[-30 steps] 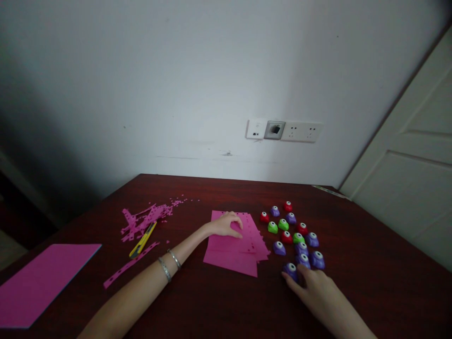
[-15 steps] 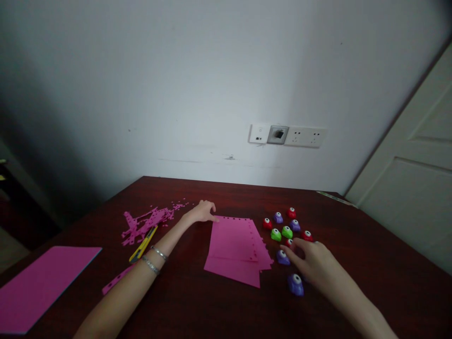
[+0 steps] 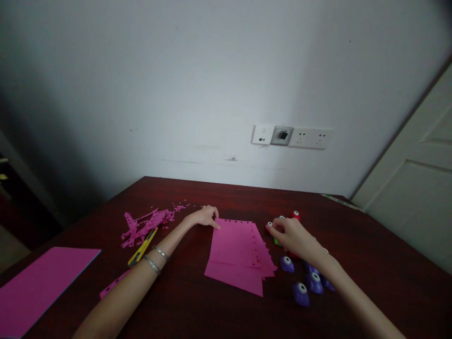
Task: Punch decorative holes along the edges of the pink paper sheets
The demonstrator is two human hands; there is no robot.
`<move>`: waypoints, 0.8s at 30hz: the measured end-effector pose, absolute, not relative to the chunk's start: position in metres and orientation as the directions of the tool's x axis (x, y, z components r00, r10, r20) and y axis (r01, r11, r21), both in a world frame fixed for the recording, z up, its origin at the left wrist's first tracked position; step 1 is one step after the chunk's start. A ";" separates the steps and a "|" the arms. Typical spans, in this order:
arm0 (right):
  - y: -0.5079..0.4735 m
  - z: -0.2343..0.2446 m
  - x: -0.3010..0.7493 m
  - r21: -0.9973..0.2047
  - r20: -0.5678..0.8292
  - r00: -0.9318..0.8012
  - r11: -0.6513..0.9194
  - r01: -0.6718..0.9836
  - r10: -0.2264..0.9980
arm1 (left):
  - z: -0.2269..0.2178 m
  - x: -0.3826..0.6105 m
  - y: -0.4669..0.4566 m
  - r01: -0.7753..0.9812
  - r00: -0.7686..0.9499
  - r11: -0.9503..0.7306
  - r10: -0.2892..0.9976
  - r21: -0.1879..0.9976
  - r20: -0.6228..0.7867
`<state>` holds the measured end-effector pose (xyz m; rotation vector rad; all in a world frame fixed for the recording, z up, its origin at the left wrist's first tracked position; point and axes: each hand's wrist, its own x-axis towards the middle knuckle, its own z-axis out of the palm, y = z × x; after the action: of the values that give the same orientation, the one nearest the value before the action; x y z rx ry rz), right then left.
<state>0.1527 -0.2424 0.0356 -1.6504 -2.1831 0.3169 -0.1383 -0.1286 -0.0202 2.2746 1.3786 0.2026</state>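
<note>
My left hand [image 3: 207, 216] is at the upper left corner of a pink paper sheet [image 3: 231, 242], thumb on the paper and fingers apart. Small holes run along the top and right edges of this sheet, which lies over other pink sheets. My right hand [image 3: 294, 238] is bent over a group of small one-eyed craft punches, thumb and forefinger closed together. Its fingertips are at a red punch [image 3: 269, 225]; whether they grip it is hidden. Purple punches [image 3: 301, 294] sit nearer, below the right wrist. A green one [image 3: 277, 242] is mostly covered by the hand.
Pink paper scraps [image 3: 146, 225] and tiny cut-outs lie to the left. A yellow box cutter [image 3: 141, 248] and a punched pink strip [image 3: 113, 285] are beside my left forearm. A larger pink sheet [image 3: 45, 287] is at far left. Behind the table [image 3: 243, 197] stands the wall with sockets [image 3: 309, 138].
My right hand has moved forward and left, from beside the purple punches to the red one. More purple punches now show below it. My left hand stays at the paper's corner; the view shifted slightly.
</note>
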 end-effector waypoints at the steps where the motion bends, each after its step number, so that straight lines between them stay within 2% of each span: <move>1: -0.241 0.034 0.153 -0.402 0.171 -0.238 0.288 0.869 0.956 | -0.021 -0.138 -0.127 0.780 0.487 -0.378 0.867 0.499 -0.104; 5: -0.240 0.030 0.154 -0.461 0.144 -0.230 0.271 0.845 0.963 | -0.023 -0.137 -0.122 0.703 0.497 -0.341 0.864 0.624 -0.087; 10: -0.241 0.024 0.160 -0.551 0.113 -0.203 0.231 0.802 0.973 | -0.018 -0.140 -0.117 0.635 0.503 -0.308 0.861 0.708 -0.076; 15: -0.240 0.014 0.164 -0.597 0.064 -0.192 0.192 0.779 0.979 | -0.019 -0.146 -0.115 0.663 0.469 -0.292 0.880 0.689 -0.078; 19: -0.239 0.009 0.164 -0.583 0.071 -0.227 0.225 0.781 0.971 | -0.024 -0.145 -0.117 0.704 0.470 -0.297 0.876 0.645 -0.109; 24: -0.241 0.010 0.163 -0.568 0.089 -0.225 0.235 0.789 0.970 | -0.023 -0.143 -0.118 0.706 0.481 -0.295 0.867 0.644 -0.130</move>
<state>0.1630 -0.2408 0.0105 -1.6120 -2.0887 0.5732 -0.1426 -0.1184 -0.0232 2.0810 1.2943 0.3213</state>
